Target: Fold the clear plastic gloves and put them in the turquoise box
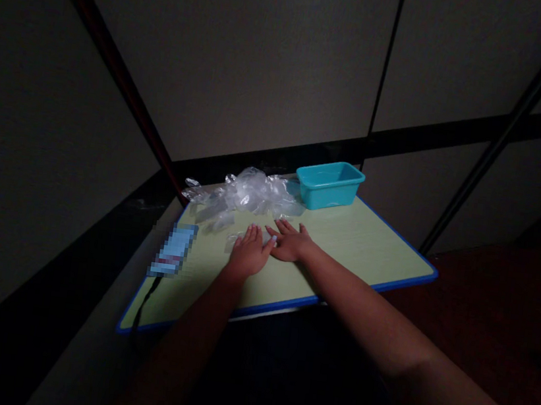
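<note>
My left hand (250, 253) lies flat, palm down, with its fingers stretched over a clear plastic bag (230, 242) on the table. Beside it, my right hand (290, 241) is also palm down with spread fingers, its thumb side close to the left thumb. Part of the bag shows between and left of the hands; the rest is hidden beneath them. Just beyond the hands lies a crumpled heap of clear plastic bags (249, 193).
A turquoise plastic basket (330, 196) stands at the table's back right. On the left is a blurred blue phone-like object (174, 250) with a dark cord. The pale yellow table (369, 242) has a blue edge and stands against a panelled wall (249, 60).
</note>
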Tool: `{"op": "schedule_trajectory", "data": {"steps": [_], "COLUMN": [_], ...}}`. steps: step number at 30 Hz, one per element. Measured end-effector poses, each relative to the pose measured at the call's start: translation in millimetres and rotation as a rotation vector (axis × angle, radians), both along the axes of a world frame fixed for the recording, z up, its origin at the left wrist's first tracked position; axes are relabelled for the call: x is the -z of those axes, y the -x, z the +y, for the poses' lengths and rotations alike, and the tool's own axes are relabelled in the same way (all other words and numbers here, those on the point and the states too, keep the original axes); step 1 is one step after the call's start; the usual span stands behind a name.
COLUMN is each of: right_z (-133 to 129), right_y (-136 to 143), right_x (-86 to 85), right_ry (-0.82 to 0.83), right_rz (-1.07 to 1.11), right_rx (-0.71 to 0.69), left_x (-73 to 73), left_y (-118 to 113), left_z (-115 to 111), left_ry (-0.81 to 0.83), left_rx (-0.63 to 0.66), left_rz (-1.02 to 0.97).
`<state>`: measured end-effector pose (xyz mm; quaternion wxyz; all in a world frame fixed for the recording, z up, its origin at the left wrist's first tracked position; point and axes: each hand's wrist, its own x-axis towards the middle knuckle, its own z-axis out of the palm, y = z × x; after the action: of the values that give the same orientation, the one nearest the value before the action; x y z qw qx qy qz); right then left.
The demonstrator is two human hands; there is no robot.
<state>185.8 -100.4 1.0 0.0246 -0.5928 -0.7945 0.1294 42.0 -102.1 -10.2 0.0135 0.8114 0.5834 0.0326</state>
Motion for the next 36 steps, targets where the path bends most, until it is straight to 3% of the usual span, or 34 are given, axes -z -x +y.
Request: {"op": "schedule_trajectory", "data": {"steps": [7, 27, 32, 36], "right_z": [0.1, -1.7, 0.6, 2.4], "right_y": [-0.4, -0.6, -0.2, -1.1], "right_x": [1.0, -1.4, 2.0, 3.8], "right_ry": [-0.013, 0.001, -0.013, -0.014], "right_rz": [-0.008, 0.005, 0.012, 0.013], "right_rx": [-0.003, -0.003, 0.007, -0.003], "left_x": [2.6, -0.5, -5.6, -6.3], "left_y": [3.5, 9.4, 8.6, 6.0], "left_z": [2.3, -0.1, -4.5, -5.2], "left_ry": [-0.006, 0.014, -0.207, -0.132], "left_rx": [-0.16, -0.209, -0.06, 0.079], "left_rz": [0.012, -0.016, 0.032, 0.044]}}
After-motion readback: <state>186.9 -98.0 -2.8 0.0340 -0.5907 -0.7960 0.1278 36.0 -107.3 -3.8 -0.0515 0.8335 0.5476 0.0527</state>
